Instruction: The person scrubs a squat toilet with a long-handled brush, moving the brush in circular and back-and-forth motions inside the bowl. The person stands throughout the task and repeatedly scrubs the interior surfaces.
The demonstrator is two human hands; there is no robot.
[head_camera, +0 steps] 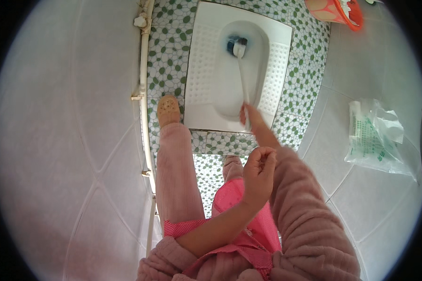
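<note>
A white-handled toilet brush (243,77) reaches into a white ceramic squat toilet (204,80). My right hand (251,116) is closed around the lower end of its handle, above the toilet's near rim. The brush head (239,46) sits at the far end of the bowl, over the drain hole, where dark blue shows around it. Close to my body, my left hand (260,174) is curled into a loose fist beside my right sleeve, and I see nothing in it.
A cream pipe (144,87) runs along the left tiled wall. A clear plastic bag with green print (376,137) hangs on the right wall. An orange-rimmed bin (323,10) stands at the far right. My left foot, in a tan clog (168,109), is beside the toilet; a raised step edge (228,143) lies before it.
</note>
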